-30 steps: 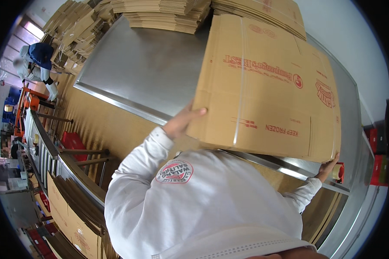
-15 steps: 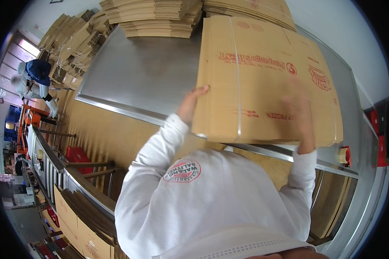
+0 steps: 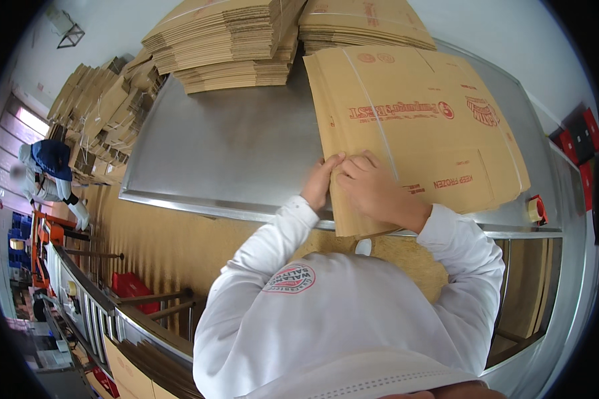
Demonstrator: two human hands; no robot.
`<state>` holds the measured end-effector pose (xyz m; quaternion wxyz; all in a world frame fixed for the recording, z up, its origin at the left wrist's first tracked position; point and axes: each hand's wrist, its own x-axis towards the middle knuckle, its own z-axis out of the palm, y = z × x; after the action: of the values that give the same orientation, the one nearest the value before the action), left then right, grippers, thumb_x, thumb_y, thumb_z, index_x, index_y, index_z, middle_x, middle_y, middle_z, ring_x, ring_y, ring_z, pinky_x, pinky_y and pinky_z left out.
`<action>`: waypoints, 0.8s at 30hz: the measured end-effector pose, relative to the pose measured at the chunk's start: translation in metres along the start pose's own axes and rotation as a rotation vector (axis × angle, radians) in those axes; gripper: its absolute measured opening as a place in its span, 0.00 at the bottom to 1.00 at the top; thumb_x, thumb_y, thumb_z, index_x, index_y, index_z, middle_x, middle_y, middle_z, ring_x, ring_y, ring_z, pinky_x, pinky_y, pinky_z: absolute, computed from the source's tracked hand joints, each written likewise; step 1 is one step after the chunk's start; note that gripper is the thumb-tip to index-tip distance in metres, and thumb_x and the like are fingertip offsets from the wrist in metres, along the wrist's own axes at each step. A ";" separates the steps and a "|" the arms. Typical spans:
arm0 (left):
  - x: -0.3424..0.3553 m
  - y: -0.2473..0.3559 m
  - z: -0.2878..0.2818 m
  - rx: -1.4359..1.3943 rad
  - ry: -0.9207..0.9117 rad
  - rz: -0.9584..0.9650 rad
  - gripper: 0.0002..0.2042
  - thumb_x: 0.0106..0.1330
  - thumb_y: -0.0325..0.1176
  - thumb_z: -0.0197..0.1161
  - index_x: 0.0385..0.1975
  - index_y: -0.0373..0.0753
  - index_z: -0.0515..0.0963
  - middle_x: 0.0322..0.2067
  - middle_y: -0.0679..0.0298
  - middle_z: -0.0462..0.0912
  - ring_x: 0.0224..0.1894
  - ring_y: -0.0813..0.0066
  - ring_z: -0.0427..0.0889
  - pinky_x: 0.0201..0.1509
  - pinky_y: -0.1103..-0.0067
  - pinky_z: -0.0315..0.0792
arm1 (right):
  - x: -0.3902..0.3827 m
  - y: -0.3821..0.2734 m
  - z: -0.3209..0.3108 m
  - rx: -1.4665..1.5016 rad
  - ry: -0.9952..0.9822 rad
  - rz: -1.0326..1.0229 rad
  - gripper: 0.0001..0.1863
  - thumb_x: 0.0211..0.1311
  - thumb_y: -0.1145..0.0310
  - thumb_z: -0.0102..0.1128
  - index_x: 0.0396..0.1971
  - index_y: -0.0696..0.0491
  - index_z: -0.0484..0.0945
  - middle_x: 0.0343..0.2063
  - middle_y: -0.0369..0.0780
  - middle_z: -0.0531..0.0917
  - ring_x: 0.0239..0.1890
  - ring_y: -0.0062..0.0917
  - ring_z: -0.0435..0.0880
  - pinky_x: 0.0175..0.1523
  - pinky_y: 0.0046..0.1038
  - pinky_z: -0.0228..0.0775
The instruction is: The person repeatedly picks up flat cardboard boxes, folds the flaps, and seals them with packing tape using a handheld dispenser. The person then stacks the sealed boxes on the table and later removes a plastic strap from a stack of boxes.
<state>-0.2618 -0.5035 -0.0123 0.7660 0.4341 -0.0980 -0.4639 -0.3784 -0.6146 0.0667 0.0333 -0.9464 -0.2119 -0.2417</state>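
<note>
A strapped bundle of flattened cardboard boxes, brown with red print, lies on the steel table and overhangs its near edge a little. My left hand is closed on the bundle's left edge, thumb on top and the other fingers mostly hidden. Beside it, my right hand lies over the top near the same edge, fingers bent and pressed against the cardboard. A thin white strap runs slantwise over the bundle and passes close to my right fingers. Several layers show fanned slightly apart along the left edge.
Stacks of flattened boxes stand at the table's far side, with another strapped bundle alongside. A tape roll sits at the right of the steel table. Far left, a person bends near an orange frame.
My right hand has moved left across the bundle to its left edge, next to my left hand. The near strap now slants, and the left-edge layers look more spread. The view has shifted.
</note>
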 end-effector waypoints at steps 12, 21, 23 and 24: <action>-0.056 0.095 -0.103 0.119 0.089 0.000 0.25 0.61 0.47 0.59 0.51 0.32 0.71 0.42 0.54 0.80 0.41 0.68 0.82 0.43 0.76 0.77 | -0.008 0.002 -0.014 -0.150 -0.188 0.241 0.11 0.47 0.68 0.60 0.32 0.51 0.74 0.36 0.37 0.73 0.46 0.29 0.73 0.58 0.44 0.59; -0.099 0.085 -0.124 0.068 0.152 -0.005 0.23 0.65 0.47 0.55 0.51 0.34 0.72 0.43 0.60 0.80 0.41 0.71 0.80 0.43 0.78 0.76 | 0.008 -0.015 -0.004 -0.120 -0.225 0.223 0.06 0.50 0.68 0.58 0.29 0.51 0.75 0.37 0.37 0.73 0.49 0.30 0.71 0.57 0.41 0.59; -0.105 0.061 -0.114 -0.008 0.123 0.019 0.22 0.66 0.47 0.54 0.50 0.35 0.73 0.43 0.62 0.80 0.42 0.73 0.79 0.43 0.79 0.75 | 0.012 -0.005 0.000 -0.199 -0.206 0.221 0.06 0.50 0.68 0.57 0.29 0.51 0.76 0.38 0.38 0.74 0.49 0.31 0.71 0.57 0.41 0.60; -0.107 0.055 -0.110 0.014 0.136 0.023 0.22 0.66 0.48 0.54 0.50 0.35 0.73 0.43 0.62 0.80 0.42 0.74 0.79 0.44 0.79 0.74 | 0.017 0.000 0.002 -0.258 -0.186 0.216 0.06 0.51 0.68 0.57 0.30 0.51 0.76 0.39 0.39 0.74 0.50 0.32 0.71 0.57 0.41 0.61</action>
<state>-0.2258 -0.3443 -0.0100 0.7731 0.4688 -0.0541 -0.4237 -0.3638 -0.6079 0.0734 -0.0825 -0.9783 -0.0784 -0.1733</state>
